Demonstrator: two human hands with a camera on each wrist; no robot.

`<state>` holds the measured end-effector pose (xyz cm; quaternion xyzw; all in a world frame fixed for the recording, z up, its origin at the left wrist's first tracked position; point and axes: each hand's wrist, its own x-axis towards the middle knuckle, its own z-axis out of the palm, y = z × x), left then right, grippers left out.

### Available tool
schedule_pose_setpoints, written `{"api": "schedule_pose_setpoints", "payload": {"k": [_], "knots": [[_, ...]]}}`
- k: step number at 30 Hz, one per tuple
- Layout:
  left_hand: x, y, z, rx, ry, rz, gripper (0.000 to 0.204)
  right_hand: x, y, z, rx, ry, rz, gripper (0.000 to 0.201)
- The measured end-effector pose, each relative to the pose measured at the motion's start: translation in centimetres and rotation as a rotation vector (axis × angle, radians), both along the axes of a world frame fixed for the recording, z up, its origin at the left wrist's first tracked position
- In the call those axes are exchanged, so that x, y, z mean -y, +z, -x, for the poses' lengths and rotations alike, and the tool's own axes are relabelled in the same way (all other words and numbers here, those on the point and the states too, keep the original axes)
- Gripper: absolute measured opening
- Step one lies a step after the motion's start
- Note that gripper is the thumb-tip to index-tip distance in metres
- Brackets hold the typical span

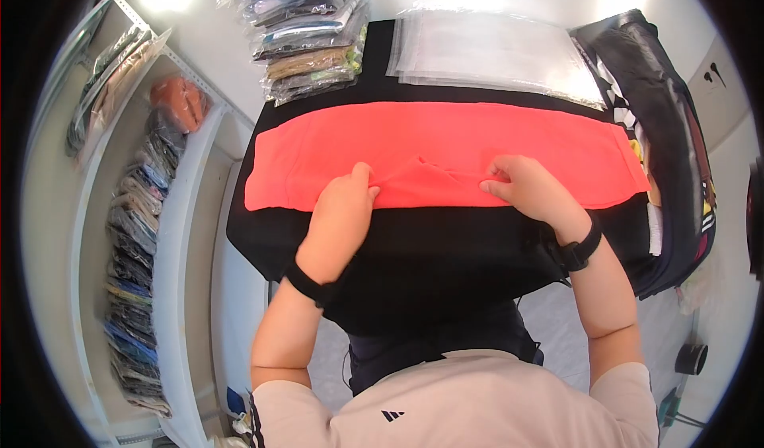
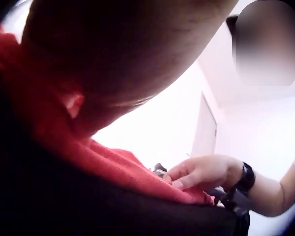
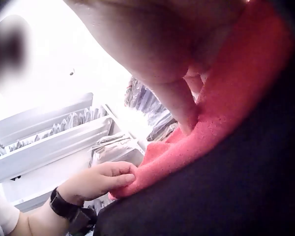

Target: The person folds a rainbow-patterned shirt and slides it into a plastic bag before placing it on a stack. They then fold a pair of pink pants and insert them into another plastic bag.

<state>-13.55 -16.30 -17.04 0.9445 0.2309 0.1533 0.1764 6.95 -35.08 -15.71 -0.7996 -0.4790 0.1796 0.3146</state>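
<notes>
A bright coral folded garment point(image 1: 446, 134) stretches lengthwise across a black-covered table point(image 1: 446, 241), with a small raised wrinkle near its middle. At the garment's near edge, left of the wrinkle, my left hand point(image 1: 342, 213) pinches the cloth between thumb and fingers. My right hand point(image 1: 537, 189) pinches the same edge farther right, thumb and fingertips on the fabric. In the right wrist view the left hand point(image 3: 101, 182) holds a slightly lifted bit of cloth. The left wrist view has the right hand point(image 2: 201, 172) gripping the edge, its fingertips partly hidden by the fabric.
Bagged folded clothes point(image 1: 310, 38) are piled at the table's back left. Clear plastic bags point(image 1: 493, 54) lie flat along the back. A dark heap of clothing point(image 1: 664, 122) lines the right side. Shelves point(image 1: 171, 233) with packed garments stand at left.
</notes>
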Motion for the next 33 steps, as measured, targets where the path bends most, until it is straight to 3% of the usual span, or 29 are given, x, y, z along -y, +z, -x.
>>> {"api": "schedule_pose_setpoints", "payload": {"k": [1, 3, 4, 7, 12, 15, 16, 18, 19, 20, 22, 24, 26, 27, 28, 30, 32, 33], "knots": [[0.8, 0.3, -0.3, 0.001, -0.008, -0.004, 0.015, -0.2, -0.2, -0.3, 0.001, -0.008, -0.004, 0.021], [3.1, 1.0, -0.9, 0.198, -0.193, -0.426, 0.026, -0.5, -0.5, -0.7, -0.031, 0.008, 0.033, 0.02], [3.8, 0.6, -1.0, 0.121, -0.288, -0.359, 0.032, -0.6, -0.6, -0.7, -0.031, 0.001, 0.032, 0.02], [6.1, 0.1, -1.3, 0.011, -0.316, -0.328, 0.041, -0.2, -0.7, -0.7, -0.014, -0.017, 0.039, 0.018], [7.4, -0.8, -1.9, -0.167, -0.172, -0.286, 0.055, 5.4, 0.7, -2.3, -0.096, -0.148, 0.062, 0.016], [8.1, -1.0, -2.1, -0.168, -0.123, -0.228, 0.055, 11.8, -0.5, -5.0, 0.079, -0.401, -0.007, 0.02], [8.2, -1.2, -2.2, -0.144, -0.15, -0.214, 0.055, 13.9, -0.9, -5.6, 0.079, -0.579, -0.038, 0.026], [8.2, -1.4, -2.1, -0.146, -0.116, -0.221, 0.053, 17.2, -2.7, -7.0, 0.029, -0.863, -0.319, 0.035], [8.2, -1.4, -2.0, -0.14, -0.114, -0.194, 0.052, 17.5, -1.9, -6.0, -0.084, -1.027, -0.435, 0.038], [8.2, -1.4, -2.1, -0.134, -0.122, -0.192, 0.052, 18.0, -2.1, -5.8, -0.076, -1.034, -0.436, 0.038], [8.2, -1.4, -2.0, -0.13, -0.12, -0.188, 0.052, 19.0, -2.8, -5.9, -0.677, -1.09, -0.871, 0.038], [8.2, -1.5, -2.0, -0.125, -0.118, -0.192, 0.052, 19.3, -2.6, -7.0, -0.786, -1.027, -0.941, 0.041], [8.3, -1.5, -2.0, -0.123, -0.099, -0.193, 0.052, 18.6, -2.9, -9.1, -1.171, -1.104, -1.116, 0.052], [8.3, -1.5, -2.0, -0.108, -0.109, -0.195, 0.052, 18.0, -2.7, -9.7, -1.198, -1.128, -1.132, 0.055], [8.2, -1.6, -1.9, -0.091, -0.115, -0.198, 0.052, 17.2, -2.2, -9.6, -1.303, -0.92, -1.237, 0.053], [8.0, -1.8, -1.7, -0.076, -0.107, -0.198, 0.052, 15.9, -0.9, -8.7, -1.27, -1.256, -1.262, 0.044], [8.1, -1.9, -1.8, -0.066, -0.12, -0.199, 0.051, 16.5, -2.2, -7.8, -1.373, -0.891, -1.214, 0.036], [8.1, -2.0, -1.9, -0.057, -0.129, -0.189, 0.051, 16.6, -2.8, -7.8, -1.437, -0.9, -1.136, 0.031]]}}
